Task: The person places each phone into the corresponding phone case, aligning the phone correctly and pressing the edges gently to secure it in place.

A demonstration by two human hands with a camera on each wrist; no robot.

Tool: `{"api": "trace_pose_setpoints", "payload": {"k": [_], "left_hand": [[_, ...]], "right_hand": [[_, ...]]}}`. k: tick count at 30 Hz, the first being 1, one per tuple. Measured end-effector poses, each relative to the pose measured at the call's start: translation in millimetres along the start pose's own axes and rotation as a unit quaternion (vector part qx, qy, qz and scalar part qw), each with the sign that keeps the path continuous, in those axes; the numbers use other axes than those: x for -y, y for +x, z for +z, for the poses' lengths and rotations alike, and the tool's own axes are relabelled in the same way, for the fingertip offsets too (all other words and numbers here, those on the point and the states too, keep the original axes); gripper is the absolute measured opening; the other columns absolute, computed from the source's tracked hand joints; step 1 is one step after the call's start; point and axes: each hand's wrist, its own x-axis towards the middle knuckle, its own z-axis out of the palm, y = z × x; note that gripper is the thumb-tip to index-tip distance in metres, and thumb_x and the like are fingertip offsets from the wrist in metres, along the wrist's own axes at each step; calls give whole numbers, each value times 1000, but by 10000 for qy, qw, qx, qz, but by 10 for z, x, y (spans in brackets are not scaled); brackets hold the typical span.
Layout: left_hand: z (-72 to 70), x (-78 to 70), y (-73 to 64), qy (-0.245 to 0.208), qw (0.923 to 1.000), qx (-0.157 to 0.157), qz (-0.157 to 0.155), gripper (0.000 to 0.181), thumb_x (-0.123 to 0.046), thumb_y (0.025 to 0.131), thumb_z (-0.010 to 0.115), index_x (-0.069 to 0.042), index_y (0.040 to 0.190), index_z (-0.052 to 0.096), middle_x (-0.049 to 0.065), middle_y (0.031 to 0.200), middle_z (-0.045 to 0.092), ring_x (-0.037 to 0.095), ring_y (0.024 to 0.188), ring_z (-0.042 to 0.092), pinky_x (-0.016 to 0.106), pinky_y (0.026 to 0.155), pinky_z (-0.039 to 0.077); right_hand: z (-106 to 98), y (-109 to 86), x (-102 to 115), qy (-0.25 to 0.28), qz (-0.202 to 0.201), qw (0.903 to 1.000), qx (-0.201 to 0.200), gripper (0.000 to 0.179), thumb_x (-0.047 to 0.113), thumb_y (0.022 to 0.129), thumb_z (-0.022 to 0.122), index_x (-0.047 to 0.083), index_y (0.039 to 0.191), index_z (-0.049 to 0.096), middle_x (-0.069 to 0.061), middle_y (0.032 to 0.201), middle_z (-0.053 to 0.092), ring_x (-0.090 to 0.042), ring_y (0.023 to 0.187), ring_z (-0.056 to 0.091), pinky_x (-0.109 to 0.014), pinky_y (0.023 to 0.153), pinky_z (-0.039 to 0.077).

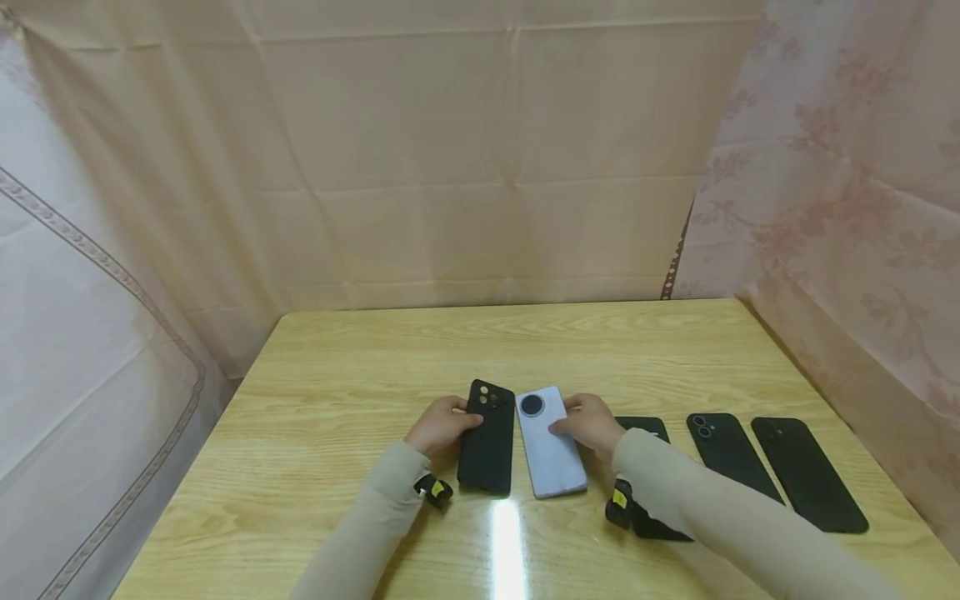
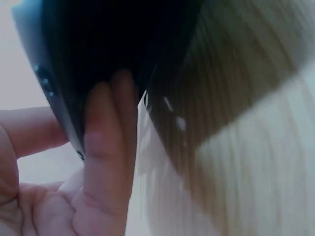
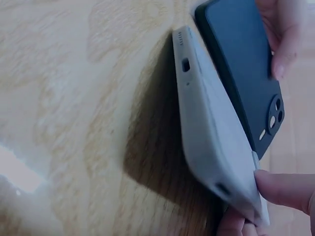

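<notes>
My left hand [image 1: 438,428] grips a black phone case [image 1: 486,457] by its left edge, thumb on the back and fingers beneath. Light shows through the case's camera holes at the top. Just to the right, my right hand [image 1: 591,422] pinches a white phone [image 1: 553,460] with a round dark camera by its right edge. In the right wrist view, the phone [image 3: 209,113] is tilted with its port end raised over the table, and the case [image 3: 231,54] is close beside it. The left wrist view has fingers [image 2: 106,147] under the dark case [image 2: 123,34].
A black phone or case [image 1: 647,426] lies partly hidden under the right forearm. Two more dark phone-shaped pieces, one with camera rings [image 1: 727,446] and one plainer [image 1: 810,471], lie at the wooden table's [image 1: 337,375] right side. Cloth curtains [image 1: 480,167] hang behind.
</notes>
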Motion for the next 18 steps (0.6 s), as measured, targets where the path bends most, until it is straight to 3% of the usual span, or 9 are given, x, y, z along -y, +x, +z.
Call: {"api": "trace_pose_setpoints", "payload": {"k": [5,12,18], "left_hand": [[-7,0,-12,-522,9985,79,-127,27,-11,93,63,8,113,62,20,93,73,23,79,72,34,73,59],[-31,-11,-49,-868,9961,44,-133,28,-9,94,61,9,115,60,22,95,73,20,76,72,34,71,60],[-83,-40,-77,-1311,9912,-18,-185,29,-9,96,59,8,119,59,21,97,73,18,77,71,34,72,60]], "right_hand": [[-6,16,-39,167,-47,9998,70,48,8,87,68,-8,130,54,-27,132,56,-41,123,54,-53,105,45],[19,-3,-96,719,54,9973,167,47,13,95,58,-12,134,49,-32,137,50,-45,131,47,-54,110,40],[59,-15,-146,1525,-53,9883,71,46,15,99,52,-11,136,48,-30,136,52,-38,124,54,-50,105,46]]}}
